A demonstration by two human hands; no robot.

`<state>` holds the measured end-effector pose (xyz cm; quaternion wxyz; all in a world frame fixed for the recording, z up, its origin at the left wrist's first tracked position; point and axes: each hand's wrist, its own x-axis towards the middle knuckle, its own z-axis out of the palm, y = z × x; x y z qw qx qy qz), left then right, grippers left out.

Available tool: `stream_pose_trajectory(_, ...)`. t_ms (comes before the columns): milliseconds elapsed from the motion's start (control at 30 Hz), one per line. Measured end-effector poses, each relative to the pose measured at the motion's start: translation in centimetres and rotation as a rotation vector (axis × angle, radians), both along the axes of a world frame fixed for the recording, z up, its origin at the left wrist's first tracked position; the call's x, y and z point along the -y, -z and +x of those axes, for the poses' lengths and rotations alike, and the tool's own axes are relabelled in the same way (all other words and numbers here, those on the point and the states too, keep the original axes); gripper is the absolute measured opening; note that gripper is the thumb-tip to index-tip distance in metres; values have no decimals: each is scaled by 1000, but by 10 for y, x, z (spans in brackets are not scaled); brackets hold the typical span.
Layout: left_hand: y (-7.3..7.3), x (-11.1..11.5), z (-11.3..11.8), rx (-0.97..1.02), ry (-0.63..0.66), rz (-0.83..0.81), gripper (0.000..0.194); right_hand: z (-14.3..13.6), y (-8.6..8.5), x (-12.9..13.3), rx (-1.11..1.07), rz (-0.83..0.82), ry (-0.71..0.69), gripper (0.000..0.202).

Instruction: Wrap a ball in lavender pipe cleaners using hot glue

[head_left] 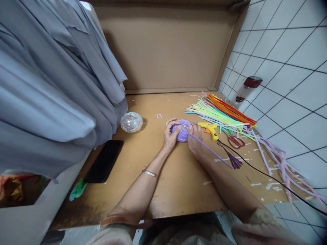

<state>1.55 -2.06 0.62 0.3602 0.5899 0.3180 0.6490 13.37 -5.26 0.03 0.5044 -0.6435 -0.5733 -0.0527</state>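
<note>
A round ball wrapped in purple pipe cleaner [182,136] is held between both hands above the middle of the table. A small clear patch shows at its top. My left hand [170,135] grips its left side, thumb on top. My right hand [195,136] closes on the right side, with some fingers hidden behind the ball. From it a loose purple pipe cleaner strand [212,151] runs down to the right, over my right wrist. Just right of that hand lies a yellow glue gun [209,129].
Pipe cleaners in many colours [217,114] lie at the right, near red-handled scissors [236,142], a purple tassel [234,161], a black cord [255,167] and a glass bottle [245,92]. Leftward are a clear ball [131,122], a phone [104,161] and grey cloth [51,85].
</note>
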Motion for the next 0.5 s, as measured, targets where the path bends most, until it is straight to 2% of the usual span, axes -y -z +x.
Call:
stream_pose_trajectory(167, 4, 2, -5, -18, 19, 76, 48, 1, -2, -1, -48, 3, -23, 50)
stream_pose_trajectory(333, 6, 8, -12, -434, 9, 266, 58, 1, -3, -1, -55, -45, 0, 45)
stream_pose_trajectory(400, 4, 11, -13, -578, -57, 276, 59, 0, -4, -1, -67, -85, 13, 43)
stream_pose_trajectory(500, 2, 15, -12, -680, -181, 312, 61, -1, -6, 1, -95, -129, 30, 42)
